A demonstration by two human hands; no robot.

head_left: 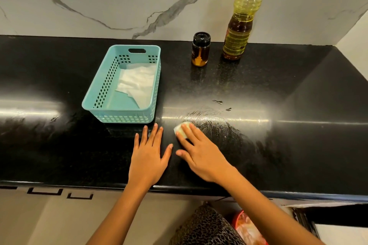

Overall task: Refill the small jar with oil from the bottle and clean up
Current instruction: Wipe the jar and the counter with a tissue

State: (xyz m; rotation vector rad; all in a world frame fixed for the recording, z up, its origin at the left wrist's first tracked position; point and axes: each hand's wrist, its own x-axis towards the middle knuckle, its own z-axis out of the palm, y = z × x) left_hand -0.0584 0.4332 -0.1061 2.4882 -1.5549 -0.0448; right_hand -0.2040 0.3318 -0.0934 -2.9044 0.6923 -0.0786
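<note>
A tall oil bottle (241, 24) with a red cap stands capped at the back right of the black counter (59, 145). Left of it is the small jar (200, 49) with a black lid and amber oil inside. My right hand (201, 151) presses flat on a wadded, oil-stained tissue (181, 128) against the counter, beside a patch of smeared oil streaks (209, 121). Two small oil drops (218, 102) lie just beyond the smear. My left hand (149, 155) rests flat on the counter with fingers spread, holding nothing.
A teal perforated basket (99, 93) with white tissues (137, 81) in it sits on the counter left of the hands. A marble wall rises behind the counter. Below the counter edge at the lower right is a red bin (245, 226).
</note>
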